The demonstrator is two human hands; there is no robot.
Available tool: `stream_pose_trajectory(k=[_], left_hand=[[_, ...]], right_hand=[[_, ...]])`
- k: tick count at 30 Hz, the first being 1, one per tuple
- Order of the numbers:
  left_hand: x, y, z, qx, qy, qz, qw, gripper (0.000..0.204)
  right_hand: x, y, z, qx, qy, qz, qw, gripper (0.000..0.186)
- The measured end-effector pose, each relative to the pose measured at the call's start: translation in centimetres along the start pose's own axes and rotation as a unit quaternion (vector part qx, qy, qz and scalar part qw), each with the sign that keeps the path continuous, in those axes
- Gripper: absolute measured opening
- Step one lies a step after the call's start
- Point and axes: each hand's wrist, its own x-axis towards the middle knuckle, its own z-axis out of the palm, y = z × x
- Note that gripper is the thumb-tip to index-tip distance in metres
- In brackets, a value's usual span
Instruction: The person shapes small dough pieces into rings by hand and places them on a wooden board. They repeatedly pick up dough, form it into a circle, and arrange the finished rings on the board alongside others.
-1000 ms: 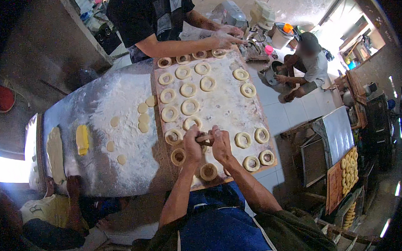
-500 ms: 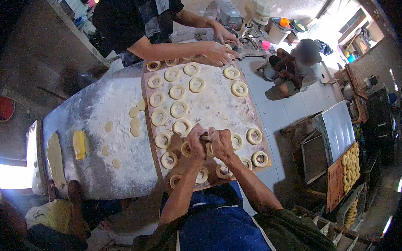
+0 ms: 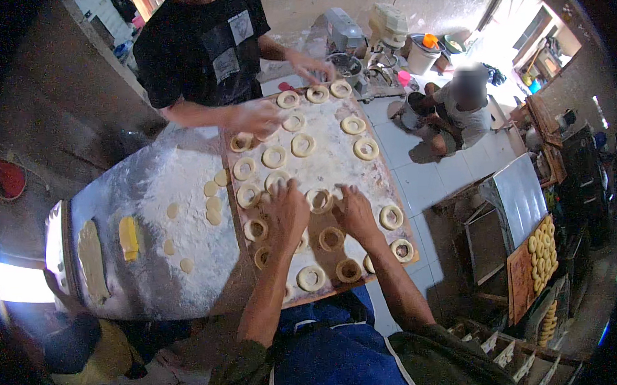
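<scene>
Pale dough rings lie in loose rows on a floured wooden board. One dough ring (image 3: 319,200) rests between my two hands. My left hand (image 3: 286,210) is just left of it, with its fingers apart and reaching over the near edge of another dough ring (image 3: 277,179). On the right side, my right hand (image 3: 354,210) has its fingers extended close to the middle ring's right edge. Neither hand appears to lift anything, though slight blur hides exact finger contact. Closer to my apron, further rings (image 3: 331,239) sit in my shadow.
Across the board (image 3: 334,150) a co-worker in a black shirt (image 3: 226,51) moves both hands over the far rings. Left is a floured table (image 3: 153,268) with flat dough rounds, a yellow block (image 3: 129,238) and a dough strip (image 3: 92,260). Mixers (image 3: 387,27) stand behind; another person crouches at right.
My hands have parted from their close grip over the board, leaving a dough ring between them. The co-worker's hands have separated, one sweeping left, and rings now stand along the far edge.
</scene>
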Motion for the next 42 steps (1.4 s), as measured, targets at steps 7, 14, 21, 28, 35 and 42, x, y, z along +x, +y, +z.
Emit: stream_pose_trajectory(k=[7, 14, 21, 28, 35, 42], left_hand=[[-12.1, -13.7, -4.4, 0.084, 0.097, -0.177, 0.976, 0.025], [-17.5, -28.7, -8.6, 0.091, 0.066, -0.303, 0.946, 0.042], [-17.5, -27.8, -8.4, -0.38, 0.098, -0.29, 0.873, 0.033], [-17.3, -25.9, -12.1, -0.594, 0.101, -0.285, 0.745, 0.025], [-17.1, -26.9, -13.1, -0.599, 0.077, -0.239, 0.76, 0.021], [-16.4, -27.0, -12.2, -0.703, -0.006, -0.109, 0.703, 0.042]], right_hand=[[-2.5, -2.8, 0.1, -0.077, -0.109, -0.064, 0.989, 0.035], [-3.7, -12.7, 4.8, 0.142, -0.065, -0.096, 0.983, 0.031], [-5.2, -25.1, 15.0, 0.366, -0.205, -0.069, 0.905, 0.031], [-5.7, -28.2, 17.1, 0.355, -0.235, 0.017, 0.905, 0.037], [-7.0, -31.0, 16.3, 0.343, -0.138, -0.111, 0.923, 0.055], [-5.7, -28.4, 17.6, 0.669, -0.244, 0.197, 0.674, 0.046]])
